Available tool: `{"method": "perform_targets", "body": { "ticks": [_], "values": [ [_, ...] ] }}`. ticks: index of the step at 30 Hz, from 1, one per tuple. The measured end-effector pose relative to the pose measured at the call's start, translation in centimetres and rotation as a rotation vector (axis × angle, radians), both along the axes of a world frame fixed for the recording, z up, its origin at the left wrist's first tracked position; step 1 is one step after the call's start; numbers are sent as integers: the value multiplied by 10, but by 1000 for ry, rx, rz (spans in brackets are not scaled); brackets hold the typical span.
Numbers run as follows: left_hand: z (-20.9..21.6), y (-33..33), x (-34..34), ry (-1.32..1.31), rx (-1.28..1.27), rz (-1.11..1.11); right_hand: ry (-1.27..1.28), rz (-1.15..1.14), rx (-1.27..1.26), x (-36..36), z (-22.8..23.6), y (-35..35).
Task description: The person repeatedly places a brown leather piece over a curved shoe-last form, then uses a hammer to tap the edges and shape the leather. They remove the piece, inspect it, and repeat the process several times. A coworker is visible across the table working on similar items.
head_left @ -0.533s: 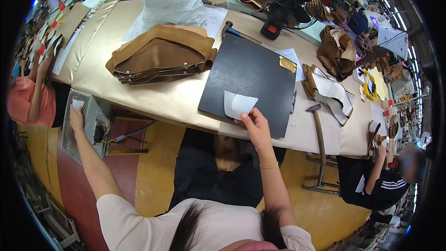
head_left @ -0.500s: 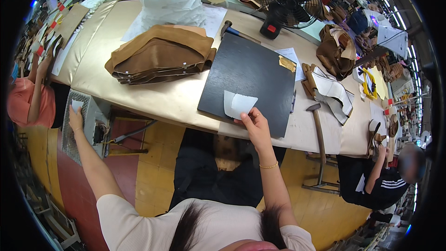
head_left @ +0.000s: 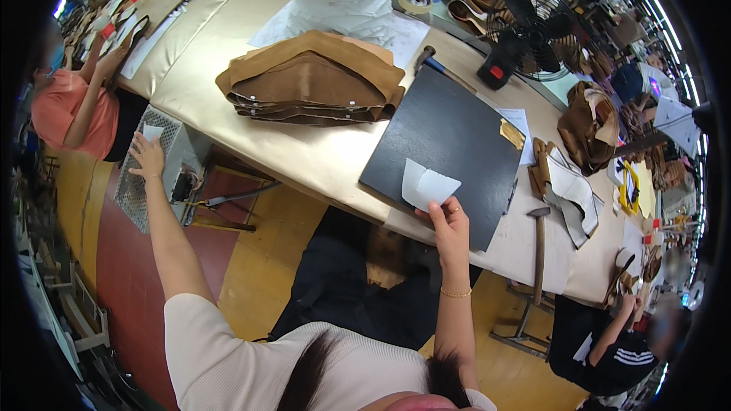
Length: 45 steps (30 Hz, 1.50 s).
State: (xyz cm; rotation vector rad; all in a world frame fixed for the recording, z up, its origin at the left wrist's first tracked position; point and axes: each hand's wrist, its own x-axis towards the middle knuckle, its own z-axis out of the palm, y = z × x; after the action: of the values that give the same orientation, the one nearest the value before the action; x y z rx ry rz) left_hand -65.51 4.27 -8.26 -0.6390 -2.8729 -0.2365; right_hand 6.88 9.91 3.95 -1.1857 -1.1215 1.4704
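My left hand (head_left: 148,157) reaches far out to the left with its fingers spread. It lies over the perforated metal top (head_left: 135,196) of a grey box-shaped device, its fingertips beside a small white piece (head_left: 152,132). My right hand (head_left: 451,227) pinches thin white curved pieces (head_left: 428,184) between thumb and fingers, one overlapping another. Those pieces are above the near edge of a black board (head_left: 449,125), which lies on the table. Whether they are paper or a thin lining cannot be made out.
Left of the board sits a stack of brown leather pieces (head_left: 312,80), with a white pile (head_left: 343,0) behind. Two hammers, one wooden-handled (head_left: 539,255) and one blue-handled (head_left: 449,65), lie near the board. A black fan (head_left: 525,30) stands behind. Co-workers sit at both sides.
The whole view has shifted, moving the table rightward in the picture. My left hand's fingers have spread apart over the white piece. My right hand keeps its pinch on the white pieces.
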Motion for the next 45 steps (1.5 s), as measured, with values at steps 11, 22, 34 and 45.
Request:
{"method": "perform_targets", "body": {
  "ticks": [11, 22, 34, 45],
  "values": [
    [12, -22, 35, 218, 157, -20, 21, 35, 21, 2, 4, -1],
    [58, -38, 34, 179, 447, -24, 16, 39, 60, 5, -3, -5],
    [102, -3, 396, -486, 766, -1041, 31, 57, 42, 10, -1, -4],
    [132, 27, 507, -791, 572, -1515, -65, 184, 49, 8, 4, -11]
  ]
}}
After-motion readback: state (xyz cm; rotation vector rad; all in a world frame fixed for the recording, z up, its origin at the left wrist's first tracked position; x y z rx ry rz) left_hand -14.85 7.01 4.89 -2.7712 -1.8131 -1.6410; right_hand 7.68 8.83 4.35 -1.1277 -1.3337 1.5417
